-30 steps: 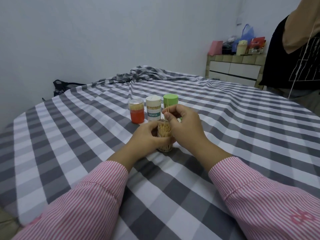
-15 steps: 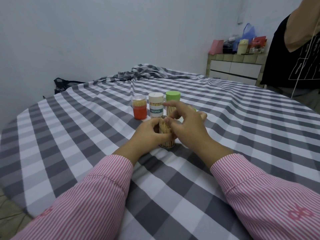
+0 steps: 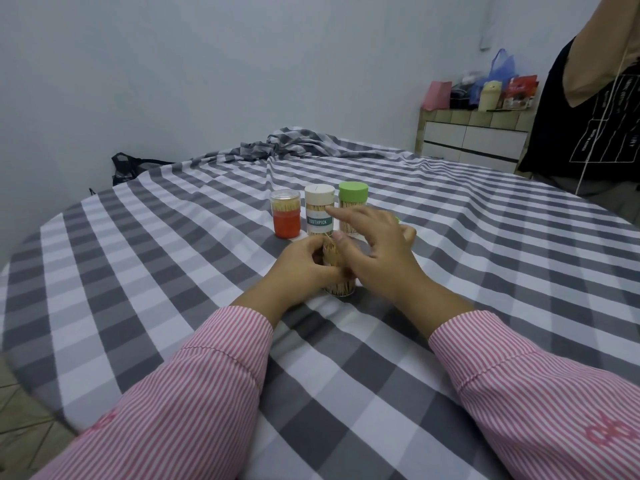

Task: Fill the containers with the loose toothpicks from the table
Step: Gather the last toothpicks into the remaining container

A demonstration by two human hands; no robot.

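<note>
A clear open container [image 3: 337,288] packed with toothpicks stands on the checked tablecloth [image 3: 173,271] in front of me. My left hand [image 3: 304,268] grips it from the left, fingers curled round its side. My right hand [image 3: 375,251] hovers over and beside its mouth with fingers spread and relaxed, the thumb near the toothpick tips [image 3: 330,252]. Behind stand three closed containers of toothpicks: an orange-based one with a clear cap [image 3: 286,214], a white-capped one labelled TOOTHPICK [image 3: 319,209] and a green-capped one [image 3: 352,202]. No loose toothpicks show on the cloth.
A person in a black shirt [image 3: 588,116] stands at the table's far right. Behind is a tiled cabinet [image 3: 474,133] with bags and boxes on top. The cloth is bunched up at the far edge [image 3: 298,140]. A dark bag [image 3: 130,166] lies by the left wall.
My right hand has let go of its pinch above the container and spread its fingers, reaching a little forward. The left hand keeps its grip on the container. The view shifted slightly.
</note>
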